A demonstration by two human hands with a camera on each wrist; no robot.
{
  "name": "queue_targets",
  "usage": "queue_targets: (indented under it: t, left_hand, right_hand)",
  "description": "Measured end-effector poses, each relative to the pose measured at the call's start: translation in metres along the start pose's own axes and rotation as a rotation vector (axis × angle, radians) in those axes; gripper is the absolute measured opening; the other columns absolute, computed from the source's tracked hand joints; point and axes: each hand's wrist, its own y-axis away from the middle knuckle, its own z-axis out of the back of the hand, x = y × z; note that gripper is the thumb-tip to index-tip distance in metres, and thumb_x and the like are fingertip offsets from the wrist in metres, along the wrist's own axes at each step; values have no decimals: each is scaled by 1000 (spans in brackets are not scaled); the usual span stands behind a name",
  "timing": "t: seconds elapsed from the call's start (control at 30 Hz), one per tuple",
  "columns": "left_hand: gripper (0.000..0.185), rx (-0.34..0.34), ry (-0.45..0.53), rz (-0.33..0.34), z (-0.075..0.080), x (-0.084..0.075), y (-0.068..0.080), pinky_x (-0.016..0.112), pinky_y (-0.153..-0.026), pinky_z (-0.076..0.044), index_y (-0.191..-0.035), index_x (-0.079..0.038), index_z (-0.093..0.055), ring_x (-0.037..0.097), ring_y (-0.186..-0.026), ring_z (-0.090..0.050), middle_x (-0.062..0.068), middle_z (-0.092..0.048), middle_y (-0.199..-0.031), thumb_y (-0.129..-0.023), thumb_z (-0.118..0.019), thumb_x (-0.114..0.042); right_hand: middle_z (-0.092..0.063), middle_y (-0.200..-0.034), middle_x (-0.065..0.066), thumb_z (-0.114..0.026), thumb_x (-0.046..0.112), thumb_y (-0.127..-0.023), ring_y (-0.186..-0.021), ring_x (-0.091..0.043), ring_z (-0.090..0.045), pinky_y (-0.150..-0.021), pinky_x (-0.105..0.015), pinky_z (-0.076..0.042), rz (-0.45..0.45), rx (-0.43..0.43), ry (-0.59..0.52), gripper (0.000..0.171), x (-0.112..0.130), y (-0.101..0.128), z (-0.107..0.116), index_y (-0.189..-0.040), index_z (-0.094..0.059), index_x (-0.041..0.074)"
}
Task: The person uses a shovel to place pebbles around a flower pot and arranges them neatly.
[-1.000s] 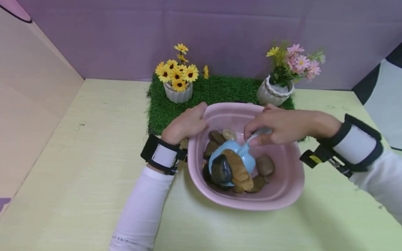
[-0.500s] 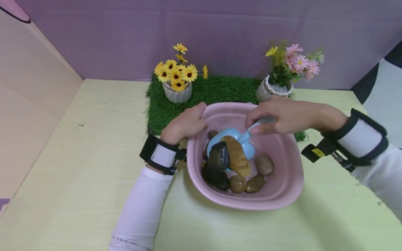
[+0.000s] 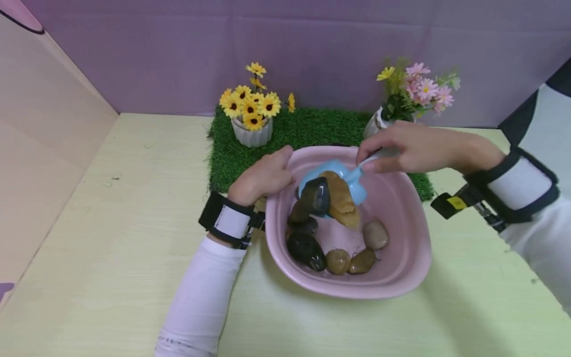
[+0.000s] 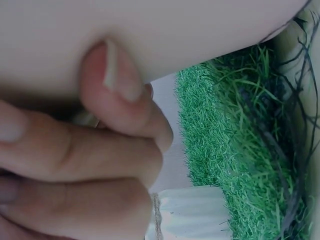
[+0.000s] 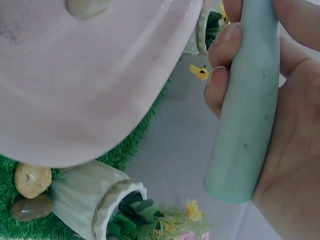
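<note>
A pink plastic basin [image 3: 348,291] stands on the table with several smooth stones inside. My left hand [image 3: 262,178] grips its rim at the upper left; in the left wrist view its curled fingers [image 4: 90,150] lie against the pink wall. My right hand [image 3: 408,146] holds the pale handle [image 5: 245,110] of a light-blue scoop [image 3: 358,192] over the basin's far half. A black stone [image 3: 318,196] and tan stones [image 3: 340,194] lie on the scoop. Below it, a large black stone [image 3: 306,251] and brown stones [image 3: 337,261] sit on the basin floor.
Behind the basin lies an artificial grass mat [image 3: 321,126]. On it stand a white pot [image 3: 253,134] of yellow flowers and another white pot [image 5: 82,195] of pink flowers. Loose stones [image 5: 32,179] rest on the mat beside the second pot. A purple backdrop [image 3: 312,54] closes off the back.
My right hand has lifted the scoop and drawn it toward the basin's far side, stones still on it. More of the basin floor and its stones show now. The left hand has stayed put.
</note>
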Motion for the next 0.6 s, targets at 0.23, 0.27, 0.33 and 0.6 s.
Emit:
queue_targets:
  t: [0.23,0.27,0.33,0.6]
  left_hand:
    - [45,0,-22,14,0,0,-1,30,-53,-59,-141,-6,-36,23,-69,-72,24,-57,-123,-97,-45,-6]
    - [45,0,-24,17,0,0,-1,30,-53,-59,-141,-6,-36,23,-69,-72,24,-58,-123,-98,-44,-7]
    - [44,-2,-31,16,0,0,-1,29,-53,-59,-141,-5,-36,23,-70,-72,23,-58,-121,-98,-44,-6]
    - [31,-7,-26,14,-1,0,-1,29,-53,-59,-128,-6,-41,24,-71,-71,18,-61,-106,-98,-45,-6]
  right_hand:
    - [-66,-104,0,-53,31,-101,-76,-14,-60,-63,-29,-52,-141,26,-50,16,-7,1,11,-109,-67,26]
    - [-66,-104,0,-53,30,-102,-76,-13,-60,-64,-28,-52,-140,24,-48,17,-9,1,12,-108,-67,24]
    - [-66,-99,-2,-51,30,-102,-73,-14,-61,-65,-28,-51,-148,26,-63,19,-13,1,14,-108,-66,21]
    - [-64,-106,1,-47,36,-103,-90,-15,-60,-87,-35,-45,-253,-6,-65,26,-25,1,25,-115,-65,22]
